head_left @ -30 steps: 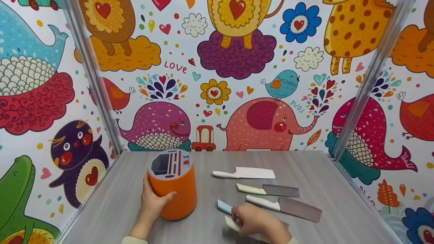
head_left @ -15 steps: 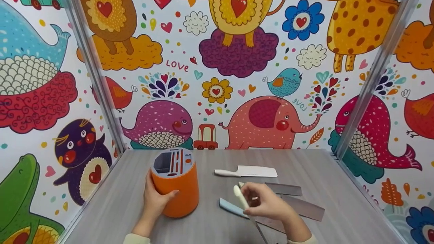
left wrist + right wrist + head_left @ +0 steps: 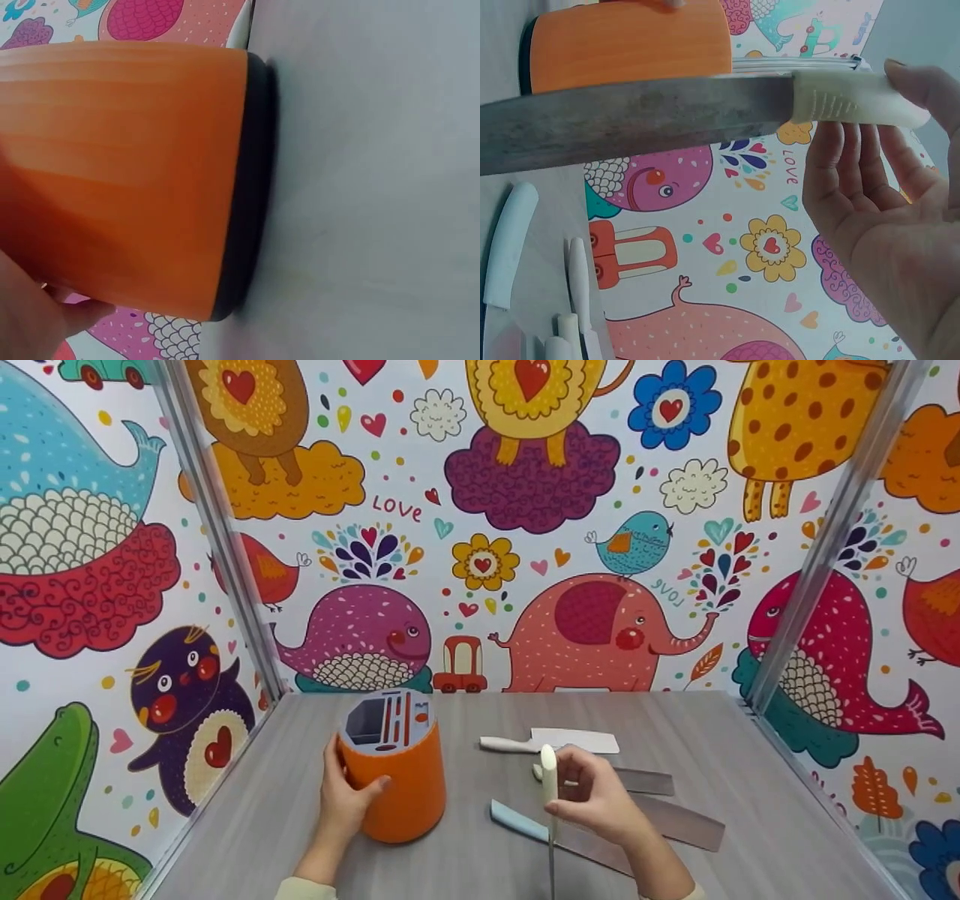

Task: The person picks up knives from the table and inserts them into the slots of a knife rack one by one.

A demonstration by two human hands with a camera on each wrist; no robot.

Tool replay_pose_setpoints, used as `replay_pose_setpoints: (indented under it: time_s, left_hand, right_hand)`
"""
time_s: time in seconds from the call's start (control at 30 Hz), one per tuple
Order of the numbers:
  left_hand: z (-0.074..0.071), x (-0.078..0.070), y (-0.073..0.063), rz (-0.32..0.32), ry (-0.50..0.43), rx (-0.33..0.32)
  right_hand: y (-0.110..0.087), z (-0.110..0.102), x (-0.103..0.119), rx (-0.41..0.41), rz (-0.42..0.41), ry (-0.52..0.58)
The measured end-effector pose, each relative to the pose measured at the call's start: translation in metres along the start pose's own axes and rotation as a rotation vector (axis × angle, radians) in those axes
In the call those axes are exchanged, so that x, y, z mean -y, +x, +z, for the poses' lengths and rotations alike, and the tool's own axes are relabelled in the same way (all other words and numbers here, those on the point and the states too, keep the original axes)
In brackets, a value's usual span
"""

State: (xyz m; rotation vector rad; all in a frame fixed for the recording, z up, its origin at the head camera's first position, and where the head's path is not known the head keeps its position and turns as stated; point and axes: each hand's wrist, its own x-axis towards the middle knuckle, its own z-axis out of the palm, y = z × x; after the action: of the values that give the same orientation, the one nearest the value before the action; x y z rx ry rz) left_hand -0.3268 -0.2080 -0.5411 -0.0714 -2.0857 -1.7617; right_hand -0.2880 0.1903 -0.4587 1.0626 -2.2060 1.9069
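Observation:
An orange knife block [image 3: 405, 799] with a grey slotted top stands upright on the table, and my left hand [image 3: 346, 802] grips its left side, thumb across the front. In the left wrist view, the block's dark base [image 3: 247, 195] rests on the tabletop. To the right of the block, my right hand [image 3: 600, 799] pinches the cream handle of a knife [image 3: 645, 120] between thumb and fingers. This knife is held above the table, handle up and blade pointing down. Just beneath it lies a knife with a light blue handle [image 3: 517, 820], its blade partly behind my right hand.
A white-handled cleaver [image 3: 581, 741] lies farthest back on the grey wood-look table [image 3: 465, 870]. Two more cleavers, a smaller one [image 3: 651, 781] and a wider one [image 3: 690, 825], lie partly hidden by my right hand. Walls with cartoon animals [image 3: 585, 634] enclose the table.
My right hand has picked the cream-handled knife up from the table and turned it blade-down. The left hand keeps holding the knife block in place.

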Motion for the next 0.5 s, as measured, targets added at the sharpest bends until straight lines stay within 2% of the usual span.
replay_pose_setpoints:
  time_s: [0.13, 0.27, 0.4, 0.5]
  left_hand:
    - [-0.003, -0.010, 0.001, 0.016, -0.042, -0.054]
    - [-0.004, -0.027, -0.001, 0.094, 0.007, -0.144]
    - [-0.002, -0.046, -0.007, 0.282, 0.049, -0.251]
    - [0.003, -0.060, -0.014, 0.448, 0.070, -0.286]
  right_hand:
    - [0.000, 0.003, 0.003, -0.013, 0.020, -0.023]
    - [0.000, 0.007, 0.004, -0.023, 0.052, -0.039]
    - [0.000, 0.012, 0.006, -0.058, 0.085, -0.071]
    - [-0.001, 0.017, 0.008, -0.096, 0.097, -0.095]
